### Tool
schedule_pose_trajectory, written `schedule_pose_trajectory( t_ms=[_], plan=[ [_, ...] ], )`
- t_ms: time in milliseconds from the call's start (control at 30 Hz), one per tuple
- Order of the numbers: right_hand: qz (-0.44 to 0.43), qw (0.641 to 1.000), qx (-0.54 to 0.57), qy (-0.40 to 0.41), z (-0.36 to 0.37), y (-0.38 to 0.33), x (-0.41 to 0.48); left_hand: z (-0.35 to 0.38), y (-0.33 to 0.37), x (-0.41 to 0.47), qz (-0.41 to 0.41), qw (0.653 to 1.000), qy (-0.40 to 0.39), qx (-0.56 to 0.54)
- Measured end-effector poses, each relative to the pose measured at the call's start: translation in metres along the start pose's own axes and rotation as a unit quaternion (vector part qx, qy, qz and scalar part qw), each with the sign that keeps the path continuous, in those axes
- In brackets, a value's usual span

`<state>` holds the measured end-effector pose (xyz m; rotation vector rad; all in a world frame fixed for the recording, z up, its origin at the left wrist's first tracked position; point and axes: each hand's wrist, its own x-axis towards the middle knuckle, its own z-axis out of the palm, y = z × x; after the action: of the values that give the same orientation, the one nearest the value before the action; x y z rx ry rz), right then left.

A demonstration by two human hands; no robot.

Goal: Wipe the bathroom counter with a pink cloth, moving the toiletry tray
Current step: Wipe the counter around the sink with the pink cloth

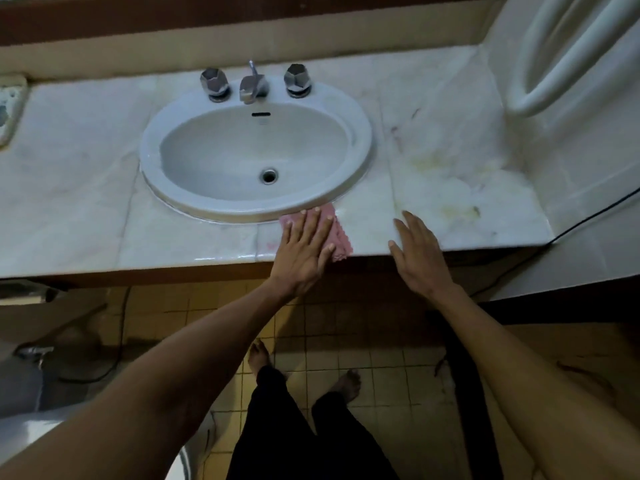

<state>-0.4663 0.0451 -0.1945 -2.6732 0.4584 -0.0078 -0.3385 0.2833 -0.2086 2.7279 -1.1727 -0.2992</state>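
Note:
A pink cloth lies flat on the marble counter, at the front edge just below the sink's right rim. My left hand presses flat on the cloth with fingers spread, covering most of it. My right hand rests open at the counter's front edge, a little to the right of the cloth, holding nothing. No toiletry tray shows on the counter.
A white oval sink with a chrome tap and two knobs sits mid-counter. A soap dish is on the far left wall. A white curved rail and a black cable are at the right. My bare feet stand on tiled floor.

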Motion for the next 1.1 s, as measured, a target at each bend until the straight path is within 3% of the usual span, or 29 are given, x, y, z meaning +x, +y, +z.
schedule_pose_trajectory(
  t_ms=[267,500,633,767,933,1100],
  plan=[
    [0.030,0.999,-0.022,0.034,-0.022,0.043,-0.031,0.007,0.100,0.097,0.074,0.997,-0.026,0.003],
    [0.152,0.985,-0.002,0.082,-0.044,0.092,-0.031,-0.011,0.043,0.078,0.198,0.978,-0.056,0.041],
    [0.252,0.961,0.005,0.114,-0.052,0.110,-0.019,-0.015,0.046,0.080,0.166,0.984,-0.051,0.027],
    [0.295,0.950,-0.009,0.098,-0.054,0.126,-0.027,0.004,0.108,0.115,0.132,0.990,-0.035,0.020],
    [0.285,0.954,-0.015,0.092,-0.062,0.134,-0.033,0.024,0.194,0.149,0.253,0.966,-0.050,-0.002],
    [0.296,0.950,0.016,0.096,-0.068,0.140,-0.033,0.013,0.144,0.150,0.429,0.899,-0.076,0.049]
  ],
)
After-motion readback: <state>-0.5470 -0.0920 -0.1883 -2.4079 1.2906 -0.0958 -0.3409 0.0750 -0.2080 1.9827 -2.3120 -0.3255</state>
